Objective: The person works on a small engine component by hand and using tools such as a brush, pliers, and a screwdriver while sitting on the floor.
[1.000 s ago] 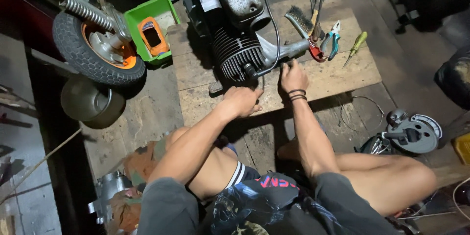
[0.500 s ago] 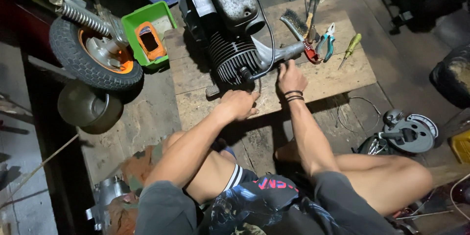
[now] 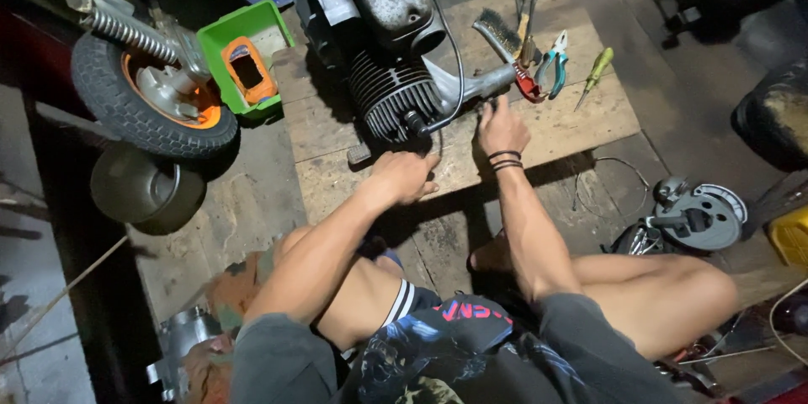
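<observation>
A dark scooter engine (image 3: 383, 42) with a finned cylinder (image 3: 389, 101) lies on a wooden board (image 3: 572, 122) in front of me. My left hand (image 3: 404, 177) rests on the board just below the finned cylinder, fingers curled near a black cable. Further right, my right hand (image 3: 501, 126) reaches up to the grey exhaust pipe (image 3: 475, 84) that runs from the cylinder, fingertips touching it. Whether either hand holds a small part I cannot tell.
On the board's right part lie a wire brush (image 3: 498, 34), blue-handled pliers (image 3: 551, 63) and a green screwdriver (image 3: 596, 71). A green tray (image 3: 223, 34) holds an orange part. A small wheel (image 3: 151, 101) with spring stands left; a round grey cover (image 3: 703, 215) lies right.
The view has shifted slightly. My right hand has moved a little up toward the exhaust pipe; my left hand stays below the cylinder.
</observation>
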